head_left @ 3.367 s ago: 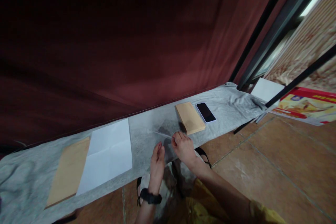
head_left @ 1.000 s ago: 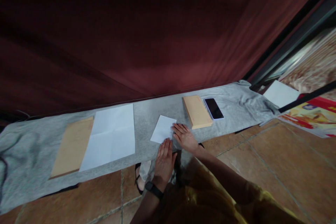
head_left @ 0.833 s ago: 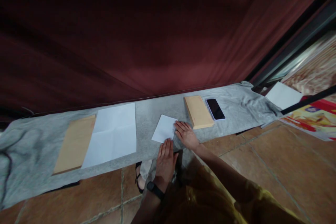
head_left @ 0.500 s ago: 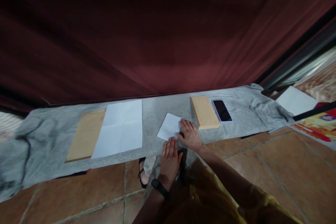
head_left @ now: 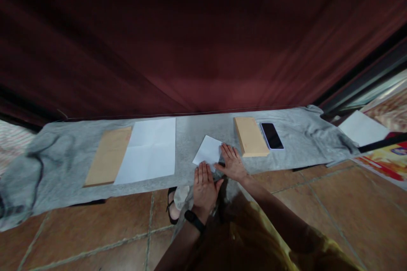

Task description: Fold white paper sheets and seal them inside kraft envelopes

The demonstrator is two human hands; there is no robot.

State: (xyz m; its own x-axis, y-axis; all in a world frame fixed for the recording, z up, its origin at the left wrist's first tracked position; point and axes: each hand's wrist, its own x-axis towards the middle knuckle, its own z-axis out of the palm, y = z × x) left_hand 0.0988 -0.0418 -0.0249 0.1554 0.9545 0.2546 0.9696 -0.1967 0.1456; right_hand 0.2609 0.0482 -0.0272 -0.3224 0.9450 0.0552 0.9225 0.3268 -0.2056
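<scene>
A small folded sheet of white paper lies at an angle on the grey cloth, right in front of me. My left hand, with a black band on its wrist, rests flat with fingers stretched along the paper's near edge. Flat against the paper's right side, my right hand has its fingers spread and its thumb pointing towards the left hand. Both hands cover parts of the near and right edges of the paper.
A stack of brown envelopes and a phone lie to the right. To the left, a large creased white sheet lies beside brown envelopes. Grey cloth covers the narrow surface; a dark red curtain hangs behind.
My left hand has slid slightly left along the paper's near edge. The right hand stays at the paper's right side. The whole view has shifted a little.
</scene>
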